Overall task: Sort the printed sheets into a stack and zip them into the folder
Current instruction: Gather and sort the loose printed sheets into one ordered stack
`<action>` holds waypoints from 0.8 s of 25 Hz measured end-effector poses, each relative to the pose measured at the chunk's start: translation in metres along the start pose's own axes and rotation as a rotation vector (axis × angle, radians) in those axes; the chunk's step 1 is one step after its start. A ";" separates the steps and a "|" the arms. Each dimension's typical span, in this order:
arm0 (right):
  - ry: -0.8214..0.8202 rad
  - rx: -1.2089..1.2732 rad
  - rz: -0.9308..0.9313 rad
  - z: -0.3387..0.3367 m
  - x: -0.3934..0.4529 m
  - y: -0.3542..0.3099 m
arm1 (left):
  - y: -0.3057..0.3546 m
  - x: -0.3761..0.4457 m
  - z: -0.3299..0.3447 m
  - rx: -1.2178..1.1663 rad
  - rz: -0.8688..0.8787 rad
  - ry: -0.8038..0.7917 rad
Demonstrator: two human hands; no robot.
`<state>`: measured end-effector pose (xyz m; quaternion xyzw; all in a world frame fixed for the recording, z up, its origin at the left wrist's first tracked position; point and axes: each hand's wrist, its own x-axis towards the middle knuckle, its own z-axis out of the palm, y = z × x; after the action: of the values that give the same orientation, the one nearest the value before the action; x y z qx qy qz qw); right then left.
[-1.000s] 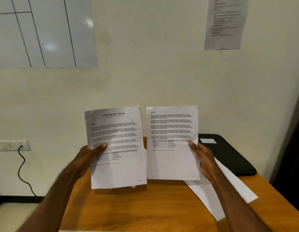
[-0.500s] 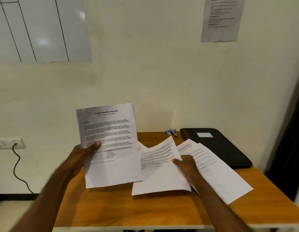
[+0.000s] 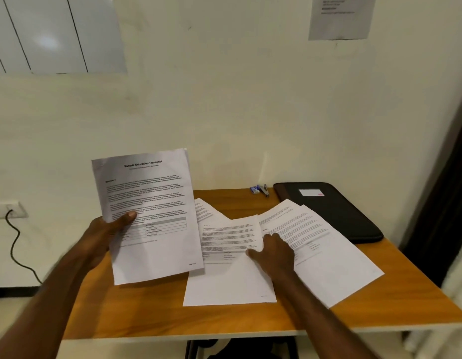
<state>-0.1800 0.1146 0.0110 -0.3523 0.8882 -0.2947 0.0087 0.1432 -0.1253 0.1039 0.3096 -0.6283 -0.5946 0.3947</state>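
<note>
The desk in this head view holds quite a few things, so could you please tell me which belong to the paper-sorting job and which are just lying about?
Part of the job:
- title sheet, held up by the left hand
- loose sheets on the desk, right hand on the middle one
- black folder

Just lying about:
- stapler and small blue box
- wall notice
- whiteboard
- wall socket
</note>
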 end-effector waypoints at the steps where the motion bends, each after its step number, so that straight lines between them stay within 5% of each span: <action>1: 0.058 0.007 0.027 -0.002 0.000 0.003 | -0.002 0.001 0.001 0.002 -0.004 0.003; 6: 0.452 -0.062 0.168 -0.030 0.018 0.047 | -0.011 0.006 -0.003 0.019 -0.020 0.011; 10: 0.272 -0.430 0.413 -0.059 0.038 0.087 | -0.014 0.007 -0.004 0.049 -0.025 0.025; 14: 0.112 -0.338 0.540 -0.077 0.045 0.109 | -0.017 0.005 0.000 0.042 -0.020 0.004; 20: 0.083 -0.247 0.562 -0.088 0.050 0.119 | -0.023 0.009 0.004 0.029 -0.050 -0.001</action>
<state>-0.3110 0.1970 0.0300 -0.0791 0.9795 -0.1849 0.0107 0.1337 -0.1336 0.0825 0.3306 -0.6290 -0.5954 0.3748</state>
